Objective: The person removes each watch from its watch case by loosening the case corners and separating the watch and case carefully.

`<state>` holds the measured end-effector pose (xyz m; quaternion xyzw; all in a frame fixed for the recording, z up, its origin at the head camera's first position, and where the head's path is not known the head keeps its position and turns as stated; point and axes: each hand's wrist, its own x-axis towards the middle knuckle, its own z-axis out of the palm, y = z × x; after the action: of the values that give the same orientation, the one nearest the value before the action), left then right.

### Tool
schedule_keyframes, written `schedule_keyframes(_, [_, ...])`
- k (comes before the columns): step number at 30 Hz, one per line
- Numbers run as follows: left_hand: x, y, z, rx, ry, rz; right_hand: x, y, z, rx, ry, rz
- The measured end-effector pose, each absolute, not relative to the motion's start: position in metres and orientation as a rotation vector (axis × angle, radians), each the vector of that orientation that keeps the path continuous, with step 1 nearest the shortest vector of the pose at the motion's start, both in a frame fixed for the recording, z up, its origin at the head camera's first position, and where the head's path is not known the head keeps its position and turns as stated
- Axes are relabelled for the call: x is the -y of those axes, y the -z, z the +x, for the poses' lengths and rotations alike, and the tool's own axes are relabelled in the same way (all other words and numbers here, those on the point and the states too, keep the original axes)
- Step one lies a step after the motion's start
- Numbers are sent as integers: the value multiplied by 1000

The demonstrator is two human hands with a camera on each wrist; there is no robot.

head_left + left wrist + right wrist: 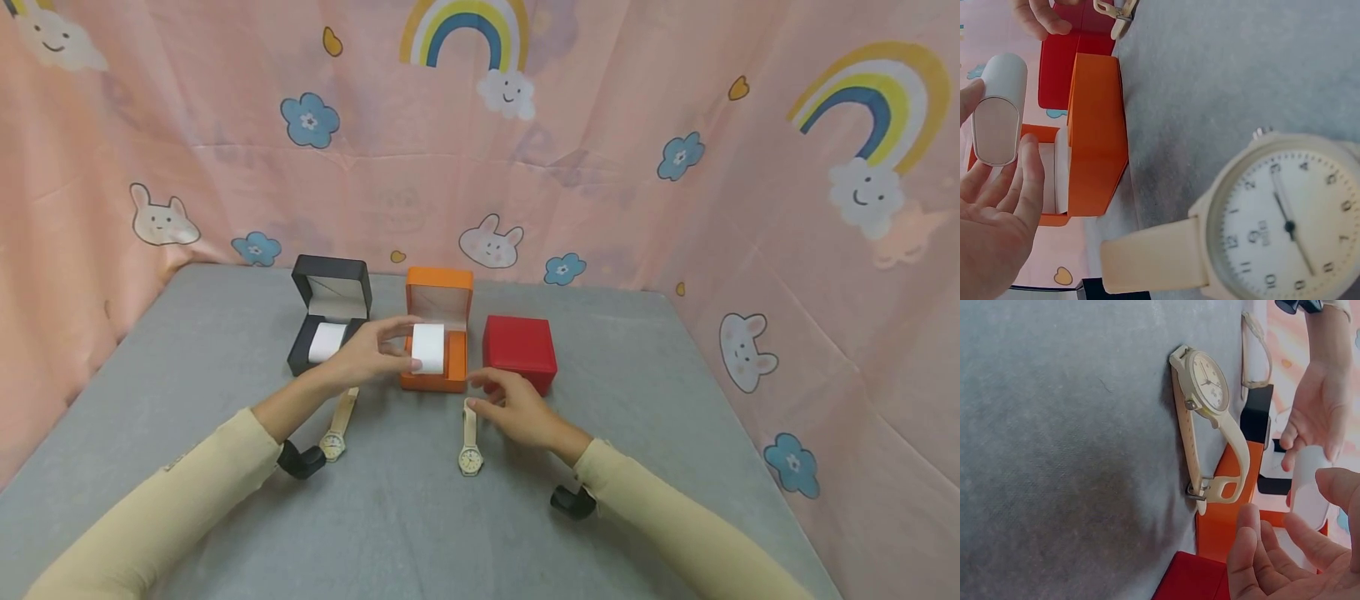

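My left hand (366, 353) pinches a white watch cushion (428, 348) between thumb and fingers, just over the opened orange watch box (433, 383). In the left wrist view the cushion (1013, 78) shows as a short rounded roll with a flat oval end. My right hand (521, 410) hovers with loosely bent fingers and nothing in them, beside the shut red box (517, 340). Right by its fingertips is a cream wristwatch (470, 460), its strap buckled into a loop in the right wrist view. A second cream wristwatch (333, 443) lies under my left forearm.
Behind my left hand an opened black watch box (330, 268) holds another white cushion (327, 342). All of it stands on a grey cloth-covered table (405, 517). A pink patterned curtain (600, 183) hangs behind and along the sides. Each wrist carries a black camera mount (573, 502).
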<state>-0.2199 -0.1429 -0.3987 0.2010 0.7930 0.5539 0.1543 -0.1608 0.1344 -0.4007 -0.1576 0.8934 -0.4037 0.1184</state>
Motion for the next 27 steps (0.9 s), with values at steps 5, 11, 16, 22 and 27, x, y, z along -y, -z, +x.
schedule_keyframes(5, [142, 399, -224, -2316, -1557, 576, -133, 398, -163, -2613, 1182, -475])
schedule_keyframes(11, [141, 403, -230, -2344, -1539, 579, -135, 394, -166, -2614, 1199, -510])
schedule_keyframes(16, [139, 406, -235, -2387, -1491, 588, -137, 390, -169, -2622, 1203, -528])
schedule_keyframes(22, [133, 406, -240, -2413, -1426, 588, -136, 387, -171, -2606, 1209, -534])
schedule_keyframes(27, [129, 407, -242, -2434, -1391, 562, -136, 388, -174, -2607, 1197, -554])
